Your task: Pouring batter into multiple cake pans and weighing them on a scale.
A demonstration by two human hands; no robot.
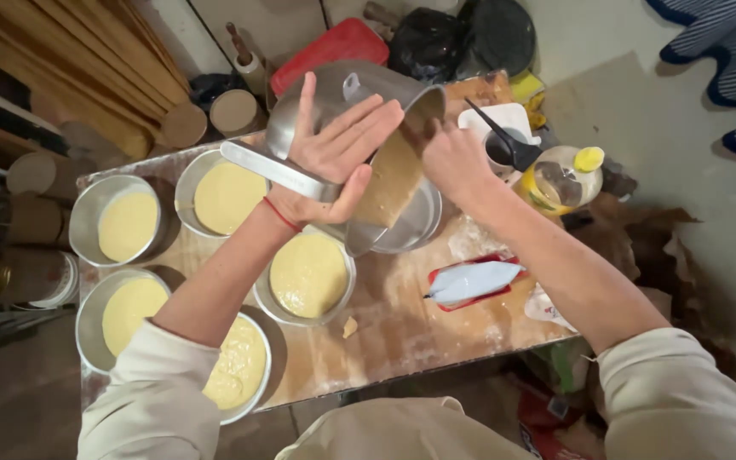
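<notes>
Head view: at the upper centre of the frame the left hand (334, 162) lies flat, fingers spread, against the outer wall of a tilted metal mixing bowl (347, 102), propping it rather than gripping. The bowl's mouth faces lower right, and pale batter (393, 183) slides from it toward the round tin (415, 223) directly below. The right hand (453, 162) is at the bowl's rim, fingers curled inward; whether they hold anything cannot be told. Filled tins (308, 277) sit in the left half on the floured table (402, 328).
</notes>
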